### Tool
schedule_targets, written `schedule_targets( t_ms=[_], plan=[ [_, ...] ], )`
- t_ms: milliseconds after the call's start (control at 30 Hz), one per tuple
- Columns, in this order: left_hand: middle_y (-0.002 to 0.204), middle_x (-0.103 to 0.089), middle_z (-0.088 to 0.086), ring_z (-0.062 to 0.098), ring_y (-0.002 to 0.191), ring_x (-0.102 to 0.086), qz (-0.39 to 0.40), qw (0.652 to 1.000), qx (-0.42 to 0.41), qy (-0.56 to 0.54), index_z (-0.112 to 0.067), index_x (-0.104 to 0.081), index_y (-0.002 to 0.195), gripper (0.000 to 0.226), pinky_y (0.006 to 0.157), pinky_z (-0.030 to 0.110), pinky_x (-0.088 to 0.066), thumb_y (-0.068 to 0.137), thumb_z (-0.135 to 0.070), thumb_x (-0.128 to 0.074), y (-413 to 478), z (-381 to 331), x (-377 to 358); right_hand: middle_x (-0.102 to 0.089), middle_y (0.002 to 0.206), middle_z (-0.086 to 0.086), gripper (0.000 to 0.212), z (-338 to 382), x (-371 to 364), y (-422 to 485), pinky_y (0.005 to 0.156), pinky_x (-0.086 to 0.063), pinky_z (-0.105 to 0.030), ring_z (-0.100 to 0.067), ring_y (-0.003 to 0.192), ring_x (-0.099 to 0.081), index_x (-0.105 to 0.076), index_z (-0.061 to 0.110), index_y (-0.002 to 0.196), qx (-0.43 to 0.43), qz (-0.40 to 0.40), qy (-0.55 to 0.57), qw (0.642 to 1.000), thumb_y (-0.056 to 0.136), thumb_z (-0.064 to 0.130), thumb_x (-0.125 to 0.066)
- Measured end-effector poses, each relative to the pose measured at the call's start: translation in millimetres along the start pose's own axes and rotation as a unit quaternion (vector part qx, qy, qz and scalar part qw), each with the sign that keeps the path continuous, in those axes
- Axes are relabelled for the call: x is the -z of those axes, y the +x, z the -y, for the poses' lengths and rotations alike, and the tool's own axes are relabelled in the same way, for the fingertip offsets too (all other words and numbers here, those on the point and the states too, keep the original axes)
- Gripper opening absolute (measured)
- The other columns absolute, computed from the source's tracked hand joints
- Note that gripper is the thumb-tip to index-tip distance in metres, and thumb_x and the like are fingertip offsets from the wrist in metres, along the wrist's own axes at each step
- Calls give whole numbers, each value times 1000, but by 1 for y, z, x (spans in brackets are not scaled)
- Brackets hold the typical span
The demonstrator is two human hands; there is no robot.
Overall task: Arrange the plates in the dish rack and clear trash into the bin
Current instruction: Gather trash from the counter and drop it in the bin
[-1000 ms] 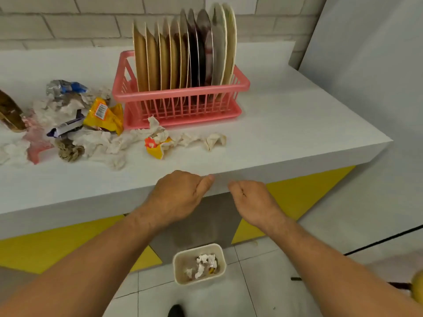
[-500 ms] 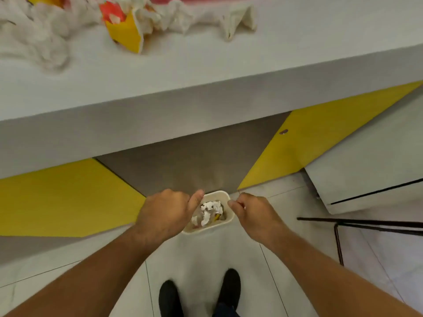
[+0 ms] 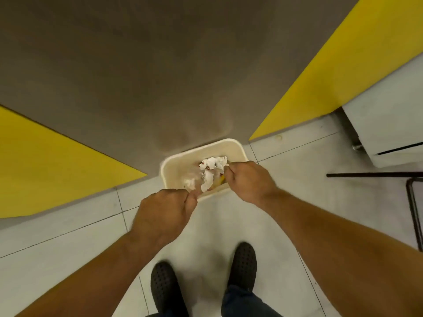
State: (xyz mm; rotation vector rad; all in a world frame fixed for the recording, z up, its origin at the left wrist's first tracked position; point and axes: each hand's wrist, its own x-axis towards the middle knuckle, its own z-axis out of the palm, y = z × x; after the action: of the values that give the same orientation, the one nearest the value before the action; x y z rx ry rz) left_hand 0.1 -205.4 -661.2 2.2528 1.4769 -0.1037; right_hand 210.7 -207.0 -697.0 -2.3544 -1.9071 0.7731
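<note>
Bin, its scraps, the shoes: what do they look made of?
The bin looks like matte cream plastic: smooth moulded rim, rounded corners. The scraps look like crumpled white tissue or paper, creased and soft-edged. The shoes seem black rubber or foam, with moulded holes.

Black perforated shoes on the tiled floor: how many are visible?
2 black shoes: one at bottom centre, the other right of it, nearer the cream plastic bin. None seems hidden.

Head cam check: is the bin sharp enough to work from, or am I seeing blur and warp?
Head view: light even, no glare; bin rim reads clearly, but its inside near the left hand is smeared; crumpled paper fairly sharp; right hand outline clear; wide-angle stretch toward the frame edges.
</note>
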Motion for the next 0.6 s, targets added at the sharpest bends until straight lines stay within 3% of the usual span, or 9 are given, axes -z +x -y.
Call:
schedule_targets(
  t_ms=[67, 167, 267, 500, 600],
  plan=[
    [62, -43, -5, 24, 63, -51, 11, 999, 2, -43, -27, -32, 61, 37, 55, 31, -30, 92, -47, -30, 3, 9, -20, -63, 95, -8, 32, 0, -19, 28, 63, -33, -31, -30, 81, -55, -54, 20, 88, 21, 45, -1, 999, 94, 47, -40],
    [84, -49, -11, 14, 74, -45, 36, 995, 4, -90, -28, -46, 89, 6, 63, 26, -31, 92, -26, -41, 13, 22, -41, -52, 120, -6, 39, -6, -43, 57, 80, -39, -34, -27, 110, -47, -48, 17, 120, 53, 118, -11, 992, 91, 42, -52],
    [103, -50, -8, 11, 92, -45, 43, 994, -2, -98, -19, -51, 109, 19, 73, 23, -33, 93, -19, -41, 29, 30, -55, -47, 130, -6, 58, -16, -49, 64, 97, -37, -34, -24, 123, -41, -43, 14, 132, 84, 121, -6, 989, 82, 35, -66],
    [112, -54, 2, 20, 104, -49, 45, 990, -46, -129, -15, -57, 112, 24, 87, 32, -41, 96, -22, -40, 98, 17, -81, -57, 121, -4, 32, -33, -36, 46, 83, -44, -32, -23, 105, -56, -57, 16, 121, 103, 37, 3, 994, 92, 27, -51],
    [117, -51, 2, 20, 107, -48, 107, 988, -45, -106, -18, -55, 118, 27, 87, 30, -39, 97, -24, -40, 128, 6, -104, -59, 120, -3, 29, -35, -35, 41, 82, -47, -32, -23, 101, -58, -59, 19, 118, 113, 20, 14, 993, 94, 28, -48]
  ],
)
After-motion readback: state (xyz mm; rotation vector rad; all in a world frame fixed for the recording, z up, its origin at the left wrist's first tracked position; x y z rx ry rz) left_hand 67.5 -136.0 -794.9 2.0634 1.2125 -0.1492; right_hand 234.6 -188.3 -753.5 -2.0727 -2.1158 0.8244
